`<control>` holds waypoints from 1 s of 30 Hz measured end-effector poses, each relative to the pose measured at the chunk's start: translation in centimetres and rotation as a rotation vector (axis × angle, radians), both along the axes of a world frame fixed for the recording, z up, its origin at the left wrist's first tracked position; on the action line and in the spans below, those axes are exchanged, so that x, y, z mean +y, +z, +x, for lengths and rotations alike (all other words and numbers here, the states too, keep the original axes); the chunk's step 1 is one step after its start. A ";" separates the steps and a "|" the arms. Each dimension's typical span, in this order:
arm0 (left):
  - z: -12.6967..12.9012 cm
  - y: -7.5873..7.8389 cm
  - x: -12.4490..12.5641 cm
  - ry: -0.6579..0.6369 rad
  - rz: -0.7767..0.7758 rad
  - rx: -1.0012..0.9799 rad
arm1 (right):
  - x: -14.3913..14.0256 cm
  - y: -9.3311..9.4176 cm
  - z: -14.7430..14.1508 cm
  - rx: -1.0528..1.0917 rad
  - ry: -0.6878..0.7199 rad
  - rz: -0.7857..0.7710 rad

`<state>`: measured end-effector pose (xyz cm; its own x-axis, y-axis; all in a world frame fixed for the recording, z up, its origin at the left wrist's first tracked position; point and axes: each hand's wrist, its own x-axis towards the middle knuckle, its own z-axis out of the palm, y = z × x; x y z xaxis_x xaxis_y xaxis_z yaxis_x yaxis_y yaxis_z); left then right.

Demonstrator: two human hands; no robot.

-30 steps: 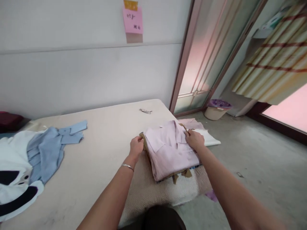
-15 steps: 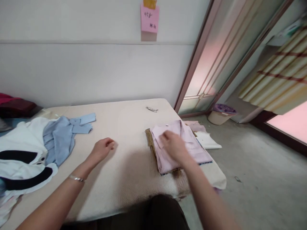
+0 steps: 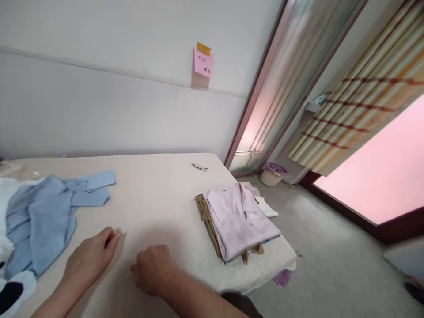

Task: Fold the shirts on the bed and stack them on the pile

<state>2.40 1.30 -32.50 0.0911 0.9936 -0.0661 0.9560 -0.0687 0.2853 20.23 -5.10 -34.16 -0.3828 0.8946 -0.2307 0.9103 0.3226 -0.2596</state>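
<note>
Currently both hands are off the clothes, over the near part of the bed (image 3: 142,190), left of ctr. L hand (image 3: 93,255): grip loosely curled, thumb close to fingers, nothing seen in it; nearest thing = blue shirt (image 3: 46,216), just to its left, not touching. R hand (image 3: 154,268): grip closed, fist-like, back of hand to cam; palm side hidden, so can't rule out smth small, but no cloth shows. Hands near each other, w/ a gap.

Lilac shirt (image 3: 241,225) lies folded flat atop the pile at the near right corner of the bed, well apart from R hand. Brown cloth (image 3: 207,221) pokes out under it, left side + near edge. White cloth (image 3: 266,206) and pink cloth (image 3: 251,188) show past the pile's far right side, partly hidden. Blue shirt = rumpled, not folded, two narrow ends pointing right; against a white garment (image 3: 8,196) cut off at left edge, overlap unclear. Glasses (image 3: 199,167) at far right of bed.

Step, my read: between items, prob. folding/stacking; lilac one looks done, blue one not yet. Next move, if on blue shirt, calls for opening both grips, shifting R hand left, taking two edges & shaking/spreading it flat. Watch: may drag the white garment along if they're tangled.
</note>
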 end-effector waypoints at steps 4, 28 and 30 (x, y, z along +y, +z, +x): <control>1.5 1.6 -0.3 -0.001 -0.033 0.183 | 0.1 -1.8 -1.1 -0.002 0.028 -0.007; -12.7 3.3 -1.4 0.633 0.095 -0.093 | -1.3 -3.8 -0.9 0.036 0.010 0.010; -16.3 3.9 -1.7 0.793 0.215 -0.199 | -1.3 -4.0 -1.0 0.030 0.014 0.010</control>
<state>-13.93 -0.41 -28.65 -0.6489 0.7572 0.0751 0.6771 0.5296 0.5110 19.24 -6.36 -38.18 -0.4021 0.8912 -0.2099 0.8975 0.3383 -0.2829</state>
